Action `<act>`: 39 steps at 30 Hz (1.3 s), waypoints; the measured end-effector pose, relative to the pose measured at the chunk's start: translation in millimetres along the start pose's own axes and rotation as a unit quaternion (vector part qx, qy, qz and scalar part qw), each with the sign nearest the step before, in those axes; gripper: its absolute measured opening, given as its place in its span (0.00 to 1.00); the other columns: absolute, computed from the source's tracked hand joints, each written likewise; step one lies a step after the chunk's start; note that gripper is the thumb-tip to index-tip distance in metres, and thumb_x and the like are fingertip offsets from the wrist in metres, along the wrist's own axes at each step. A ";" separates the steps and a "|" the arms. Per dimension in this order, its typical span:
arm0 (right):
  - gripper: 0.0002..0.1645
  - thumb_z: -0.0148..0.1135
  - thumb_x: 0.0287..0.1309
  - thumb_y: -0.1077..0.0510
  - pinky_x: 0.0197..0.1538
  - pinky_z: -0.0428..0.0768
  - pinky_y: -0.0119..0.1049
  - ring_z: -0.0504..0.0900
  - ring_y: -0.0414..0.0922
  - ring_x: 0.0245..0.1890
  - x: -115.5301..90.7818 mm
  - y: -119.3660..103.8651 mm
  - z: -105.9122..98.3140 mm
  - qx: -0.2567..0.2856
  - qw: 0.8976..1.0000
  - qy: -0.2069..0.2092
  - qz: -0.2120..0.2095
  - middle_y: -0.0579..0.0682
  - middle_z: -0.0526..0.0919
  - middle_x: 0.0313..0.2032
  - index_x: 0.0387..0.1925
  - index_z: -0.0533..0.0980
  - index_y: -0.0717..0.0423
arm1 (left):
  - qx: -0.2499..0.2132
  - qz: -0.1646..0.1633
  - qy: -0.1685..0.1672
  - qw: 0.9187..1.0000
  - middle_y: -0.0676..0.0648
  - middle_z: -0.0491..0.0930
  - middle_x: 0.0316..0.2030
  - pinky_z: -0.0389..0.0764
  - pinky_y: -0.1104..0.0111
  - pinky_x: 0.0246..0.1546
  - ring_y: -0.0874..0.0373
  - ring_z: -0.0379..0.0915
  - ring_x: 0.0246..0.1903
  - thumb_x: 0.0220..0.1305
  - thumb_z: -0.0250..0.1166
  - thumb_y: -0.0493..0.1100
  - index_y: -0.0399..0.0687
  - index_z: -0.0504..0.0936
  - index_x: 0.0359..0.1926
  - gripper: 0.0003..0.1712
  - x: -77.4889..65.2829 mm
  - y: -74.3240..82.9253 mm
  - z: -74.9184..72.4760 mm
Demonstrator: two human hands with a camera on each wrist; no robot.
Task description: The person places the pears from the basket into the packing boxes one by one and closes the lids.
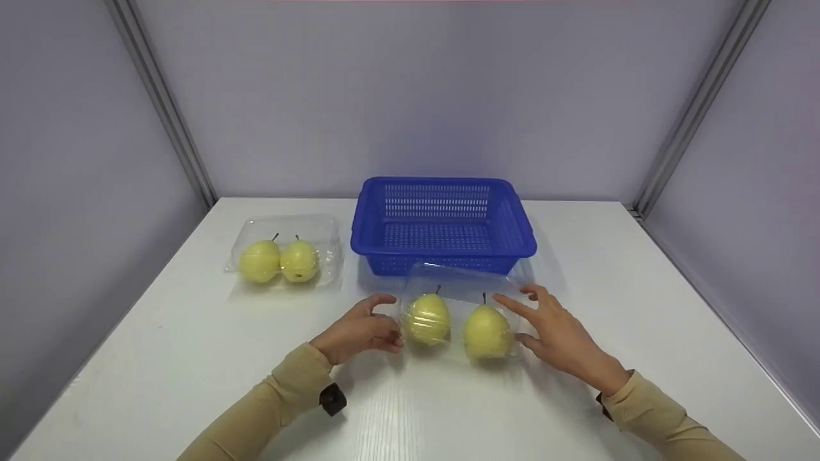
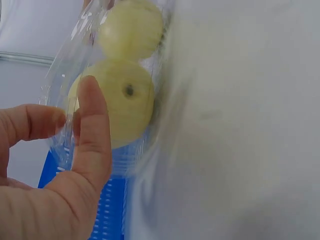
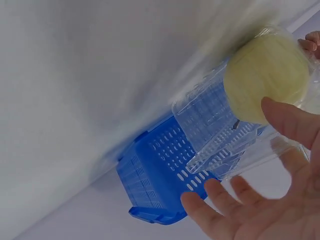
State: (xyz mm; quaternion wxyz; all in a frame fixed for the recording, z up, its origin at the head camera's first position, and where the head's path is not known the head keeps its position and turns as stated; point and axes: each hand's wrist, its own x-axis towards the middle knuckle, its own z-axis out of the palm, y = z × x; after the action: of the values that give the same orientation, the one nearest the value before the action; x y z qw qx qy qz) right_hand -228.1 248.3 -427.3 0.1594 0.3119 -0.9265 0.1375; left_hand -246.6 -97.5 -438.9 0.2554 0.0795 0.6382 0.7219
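A clear plastic clamshell box (image 1: 461, 282) with two yellow-green pears, a left pear (image 1: 428, 319) and a right pear (image 1: 487, 331), is between the two hands. My left hand (image 1: 362, 328) is at the box's left end; in the left wrist view its thumb and a finger pinch the clear rim. At the right end, my right hand (image 1: 558, 330) has its fingers spread around the side. The right wrist view shows its thumb (image 3: 287, 120) overlapping a pear, and its other fingers extended beside the plastic. Whether the right thumb touches the box, I cannot tell.
A blue perforated basket (image 1: 442, 250) stands just behind the box. To the left, another clear clamshell box (image 1: 291, 227) holds two pears on the white table (image 1: 192, 358). Pale panels with metal posts (image 1: 163, 89) enclose the back and sides.
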 end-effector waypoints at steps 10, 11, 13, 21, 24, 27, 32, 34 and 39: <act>0.36 0.41 0.64 0.63 0.38 0.78 0.43 0.76 0.53 0.39 0.9 5.9 -5.5 0.411 0.883 -0.123 0.190 0.64 0.64 0.53 0.69 0.46 0.37 | 0.007 0.022 0.036 0.999 0.35 0.75 0.31 0.78 0.58 0.36 0.50 0.77 0.27 0.54 0.55 0.31 0.38 0.46 0.65 0.39 -10.0 -4.8 17.0; 0.34 0.42 0.66 0.59 0.39 0.78 0.45 0.75 0.55 0.41 0.4 5.8 -5.7 0.447 0.858 -0.126 0.219 0.65 0.61 0.55 0.69 0.45 0.40 | 0.007 0.024 0.044 0.999 0.35 0.75 0.31 0.78 0.57 0.35 0.50 0.77 0.27 0.54 0.55 0.31 0.39 0.46 0.65 0.40 -10.5 -5.5 18.4; 0.37 0.47 0.65 0.53 0.41 0.77 0.48 0.74 0.58 0.43 -1.3 5.9 -5.1 0.496 0.822 -0.134 0.247 0.66 0.57 0.58 0.69 0.43 0.47 | 0.009 0.027 0.060 0.998 0.33 0.75 0.31 0.79 0.57 0.34 0.50 0.77 0.26 0.54 0.55 0.31 0.38 0.46 0.65 0.40 -10.9 -7.3 21.0; 0.49 0.53 0.61 0.54 0.40 0.77 0.51 0.79 0.56 0.35 -6.1 2.5 -2.7 0.572 0.743 -0.202 0.283 0.64 0.74 0.39 0.69 0.30 0.44 | 0.039 0.024 0.075 0.996 0.29 0.75 0.36 0.79 0.58 0.33 0.48 0.77 0.31 0.57 0.54 0.35 0.37 0.47 0.65 0.38 -12.8 -7.1 23.3; 0.48 0.51 0.62 0.56 0.40 0.77 0.51 0.80 0.53 0.33 -3.9 1.0 -1.8 0.591 0.724 -0.197 0.296 0.60 0.76 0.33 0.69 0.29 0.42 | 0.051 0.022 0.069 0.996 0.32 0.76 0.37 0.78 0.58 0.33 0.48 0.78 0.31 0.58 0.57 0.38 0.36 0.49 0.65 0.37 -14.1 -4.4 19.8; 0.48 0.50 0.62 0.58 0.41 0.77 0.51 0.80 0.52 0.33 -1.9 0.5 0.0 0.603 0.712 -0.193 0.304 0.59 0.75 0.34 0.69 0.29 0.46 | 0.043 0.017 0.059 0.997 0.33 0.77 0.36 0.78 0.56 0.35 0.48 0.78 0.31 0.58 0.58 0.38 0.35 0.51 0.64 0.37 -14.9 -2.9 15.3; 0.47 0.50 0.61 0.58 0.40 0.77 0.51 0.79 0.50 0.34 0.0 0.3 2.0 0.606 0.706 -0.194 0.312 0.57 0.75 0.34 0.69 0.30 0.51 | 0.020 0.010 0.044 0.999 0.35 0.78 0.33 0.78 0.57 0.35 0.49 0.78 0.29 0.57 0.59 0.36 0.34 0.52 0.63 0.37 -13.6 -2.7 12.0; 0.47 0.51 0.61 0.59 0.40 0.77 0.51 0.79 0.50 0.34 0.9 0.2 2.1 0.608 0.703 -0.192 0.316 0.56 0.75 0.33 0.69 0.32 0.51 | 0.016 0.007 0.041 0.999 0.36 0.78 0.32 0.78 0.59 0.34 0.50 0.78 0.28 0.56 0.59 0.35 0.34 0.52 0.63 0.37 -12.9 -2.8 12.1; 0.44 0.53 0.58 0.60 0.40 0.77 0.50 0.79 0.50 0.34 3.7 2.0 2.0 0.613 0.692 -0.194 0.328 0.56 0.76 0.33 0.68 0.39 0.53 | 0.001 0.001 0.030 1.000 0.37 0.78 0.31 0.78 0.61 0.34 0.52 0.78 0.27 0.54 0.58 0.33 0.35 0.50 0.64 0.38 -10.7 -3.8 12.1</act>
State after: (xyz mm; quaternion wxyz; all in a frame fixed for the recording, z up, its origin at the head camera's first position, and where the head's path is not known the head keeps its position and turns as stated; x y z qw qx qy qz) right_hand -232.6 247.2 -428.0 -0.3061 0.0367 -0.6901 0.6548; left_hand -231.1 -91.7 -438.2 0.2354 0.0584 0.6466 0.7232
